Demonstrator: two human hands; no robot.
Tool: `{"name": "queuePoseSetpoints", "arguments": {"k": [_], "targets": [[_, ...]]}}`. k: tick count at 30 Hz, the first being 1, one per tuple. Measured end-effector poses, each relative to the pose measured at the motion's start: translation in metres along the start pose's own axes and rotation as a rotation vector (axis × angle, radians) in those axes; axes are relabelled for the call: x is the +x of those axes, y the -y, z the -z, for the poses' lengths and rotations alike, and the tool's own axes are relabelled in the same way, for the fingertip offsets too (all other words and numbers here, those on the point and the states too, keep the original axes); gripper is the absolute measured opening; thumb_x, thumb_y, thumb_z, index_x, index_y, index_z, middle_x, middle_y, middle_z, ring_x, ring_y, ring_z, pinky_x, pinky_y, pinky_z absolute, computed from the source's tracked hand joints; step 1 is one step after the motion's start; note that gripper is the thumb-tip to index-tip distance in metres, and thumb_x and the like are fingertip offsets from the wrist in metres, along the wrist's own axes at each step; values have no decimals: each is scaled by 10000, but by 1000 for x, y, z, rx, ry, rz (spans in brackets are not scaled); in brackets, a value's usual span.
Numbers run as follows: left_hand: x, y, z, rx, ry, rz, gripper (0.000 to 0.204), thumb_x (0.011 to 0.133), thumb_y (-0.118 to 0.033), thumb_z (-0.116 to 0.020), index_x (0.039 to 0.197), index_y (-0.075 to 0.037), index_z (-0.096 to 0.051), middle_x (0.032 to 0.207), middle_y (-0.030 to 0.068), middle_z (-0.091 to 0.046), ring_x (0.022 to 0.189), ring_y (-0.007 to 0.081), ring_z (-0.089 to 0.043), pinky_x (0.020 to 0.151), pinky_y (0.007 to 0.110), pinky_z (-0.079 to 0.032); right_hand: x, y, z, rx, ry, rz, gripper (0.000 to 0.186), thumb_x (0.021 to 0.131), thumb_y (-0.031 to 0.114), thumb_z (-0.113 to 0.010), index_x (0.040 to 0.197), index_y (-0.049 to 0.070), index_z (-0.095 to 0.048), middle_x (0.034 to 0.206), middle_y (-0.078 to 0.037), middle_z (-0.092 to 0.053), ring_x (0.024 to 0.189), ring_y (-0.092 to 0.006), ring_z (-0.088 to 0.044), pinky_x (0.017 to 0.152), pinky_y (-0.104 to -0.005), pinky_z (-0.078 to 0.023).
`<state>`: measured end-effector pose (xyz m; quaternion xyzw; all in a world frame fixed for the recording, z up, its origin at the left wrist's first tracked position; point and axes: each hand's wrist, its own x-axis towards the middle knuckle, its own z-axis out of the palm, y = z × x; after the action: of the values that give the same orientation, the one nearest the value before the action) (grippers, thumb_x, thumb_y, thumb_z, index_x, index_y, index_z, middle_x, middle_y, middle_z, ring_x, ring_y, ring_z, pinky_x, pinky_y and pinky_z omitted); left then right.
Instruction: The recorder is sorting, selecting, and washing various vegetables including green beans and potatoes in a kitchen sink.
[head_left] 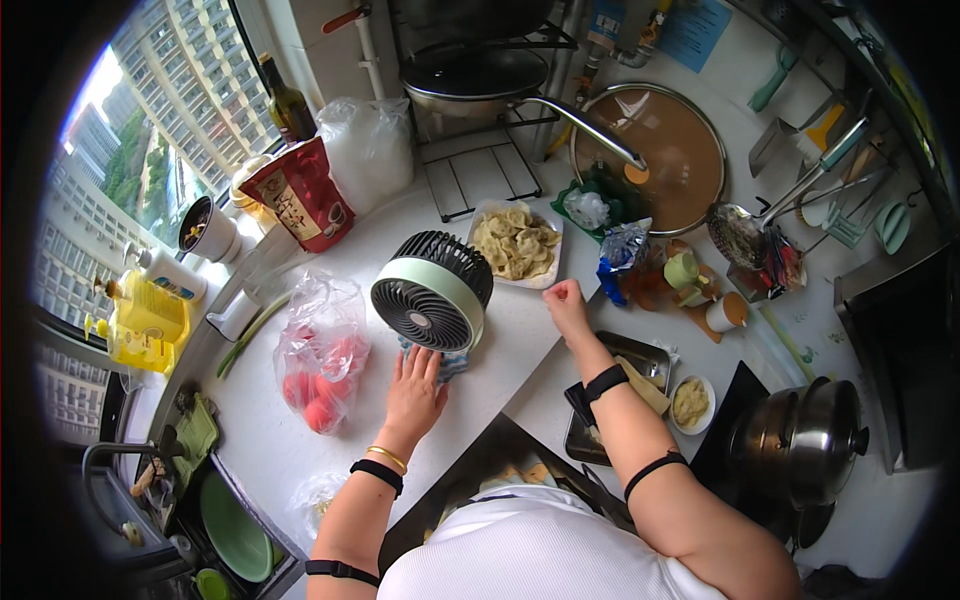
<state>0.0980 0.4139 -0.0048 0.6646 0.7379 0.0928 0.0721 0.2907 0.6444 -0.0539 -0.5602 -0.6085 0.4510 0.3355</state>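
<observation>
A pale green desk fan point(420, 318) with a dark grille stands on the white counter in front of me. My left hand point(416, 388) lies with its fingers stretched out on the near side of the fan's foot. Its fingertips reach a blue patterned cloth point(453, 366), which shows from under the fan. To the fan's right is a white plate point(546, 283) of dumplings point(515, 243). My right hand point(570, 311) is by the plate's near right corner, fingers curled and pressed together. Whatever lies between those fingertips, if anything, is hidden.
Left of the fan sits a clear bag of red fruit point(326, 385). Behind stand a red pouch point(302, 195) and a lidded pan point(474, 80). On my right are a metal tray point(590, 447), a small bowl point(711, 405) of pale food and a steel pot point(800, 440).
</observation>
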Motion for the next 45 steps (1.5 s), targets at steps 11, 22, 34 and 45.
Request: {"name": "queuePoseSetpoints", "arguments": {"k": [11,22,34,45], "targets": [[-1,7,-5,-45,-8,-26,658,813,-324,-549,1310,31,-304,1341,199,-341,1267,323,-312,1071,403,-212,-42,102,0,279,529,259,550,793,328,-660,1208,75,-404,1161,-109,-487,1070,-192,-467,881,-315,-388],[18,-36,-15,-3,-31,0,723,781,-332,-574,1328,39,-282,1382,218,-276,1237,326,-345,1051,387,-244,-54,157,15,185,613,557,988,641,223,-787,1392,84,-159,1377,-157,-275,1250,-254,-320,1031,-358,-276],[35,-48,-24,218,79,14,831,776,-440,-573,1400,-49,-188,1450,135,-198,1331,314,-200,1058,503,-160,-35,160,29,313,758,397,1007,615,307,-800,1398,130,-193,1349,-86,-319,1242,-221,-324,1025,-336,-266],[31,-48,-24,236,20,42,846,781,-530,-526,1417,-109,-162,1466,116,-149,1343,344,-136,1060,555,-73,-62,154,23,339,648,323,943,682,411,-723,1409,138,-187,1367,-61,-307,1255,-210,-305,1046,-340,-222]]}}
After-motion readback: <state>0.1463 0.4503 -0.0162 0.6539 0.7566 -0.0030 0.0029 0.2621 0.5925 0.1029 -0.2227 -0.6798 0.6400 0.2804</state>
